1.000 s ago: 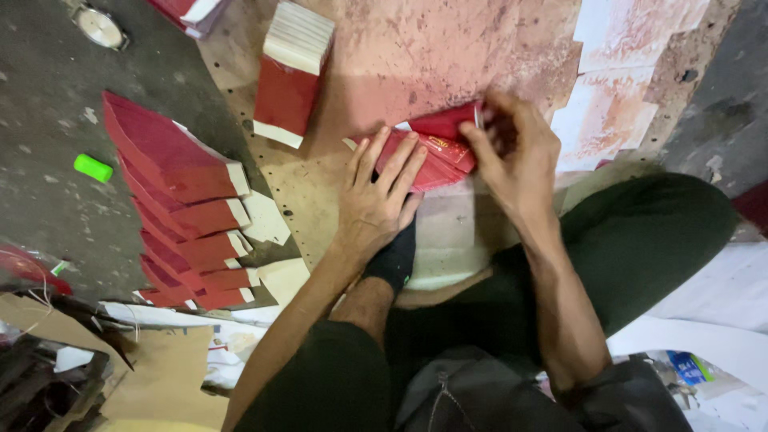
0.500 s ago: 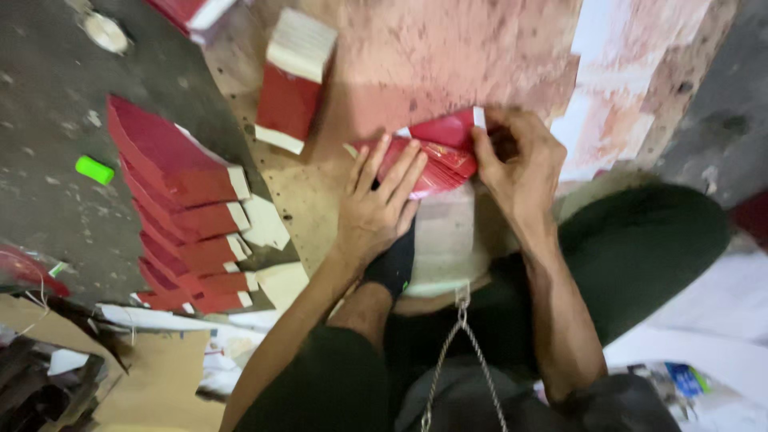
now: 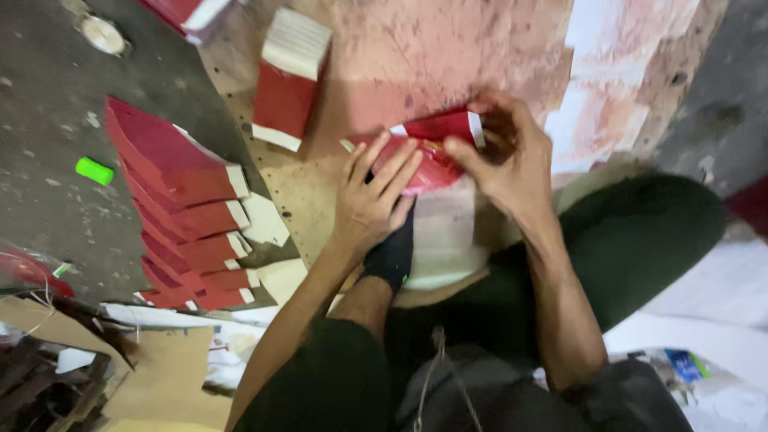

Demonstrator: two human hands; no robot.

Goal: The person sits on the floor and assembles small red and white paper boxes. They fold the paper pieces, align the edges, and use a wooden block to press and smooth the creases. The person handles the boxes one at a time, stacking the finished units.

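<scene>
The left hand [image 3: 372,200] lies flat, fingers spread, on a glossy red folded paper piece with a white edge flap [image 3: 432,152], pinning it to the stained pinkish cardboard work board [image 3: 448,56]; it clasps nothing, only presses down, which seems meant to keep the sheet from sliding. The right hand [image 3: 504,156] curls over the far end of the same piece, thumb and fingers closed on its upper white-tipped corner, apparently bending or creasing that flap against the pressure of the other palm. The red piece sits directly under both hands, just beyond a foot in a black sock [image 3: 390,256].

Out past the left hand's little finger stands a thick block of stacked red-and-white sheets [image 3: 288,80], near enough to reach. Farther that way, a fanned row of finished red folded pieces with white tabs [image 3: 188,208] lies overlapped on the grey concrete floor [image 3: 48,120], beside a small bright green cylinder [image 3: 94,170].
</scene>
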